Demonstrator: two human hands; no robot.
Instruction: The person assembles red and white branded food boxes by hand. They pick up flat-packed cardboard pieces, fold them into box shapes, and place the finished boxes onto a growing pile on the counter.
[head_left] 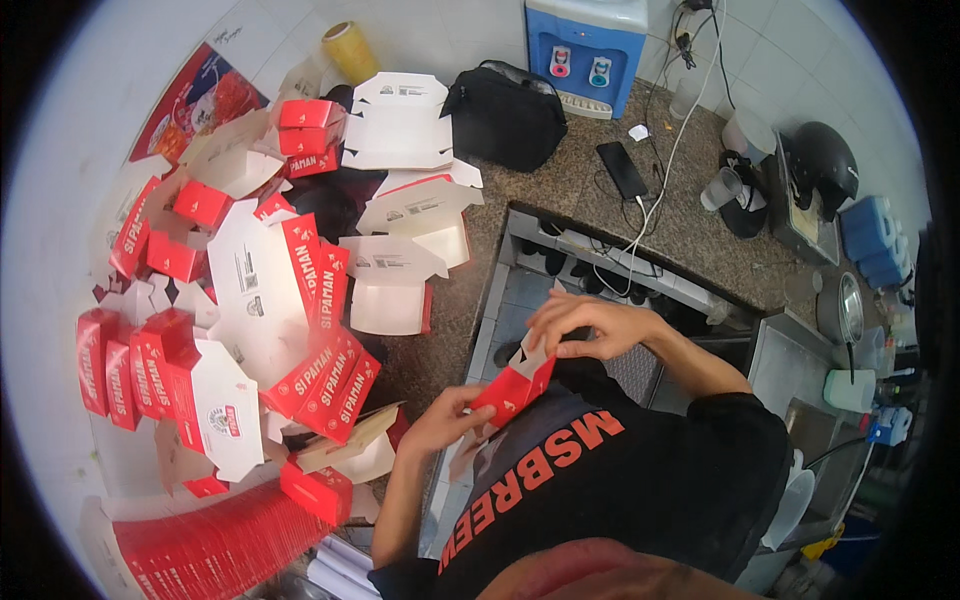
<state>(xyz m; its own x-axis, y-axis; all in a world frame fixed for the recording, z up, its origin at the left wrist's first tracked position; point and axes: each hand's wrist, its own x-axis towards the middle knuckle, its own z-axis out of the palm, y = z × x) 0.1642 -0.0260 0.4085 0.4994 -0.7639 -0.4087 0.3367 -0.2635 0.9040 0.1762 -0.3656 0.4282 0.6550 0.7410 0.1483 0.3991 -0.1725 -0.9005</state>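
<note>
Above the person's lap, just off the granite counter (560, 190) edge, a small red-and-white carton (515, 385) sits between both hands. Left hand (445, 418) clasps its lower end; right hand (585, 325) pinches the upper flap, fingers seemingly folding it, though the fisheye blurs detail. Folded red cartons (330, 375) crowd the counter, near a stack of flat blanks (215, 550)

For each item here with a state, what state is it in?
Small red-and-white cardboard box: half-folded, held in both hands.
Left hand: gripping the box's lower end.
Right hand: pinching its top flap.
Red-and-white cartons on counter: assembled, piled.
Black smartphone: plugged into white cable.
</note>
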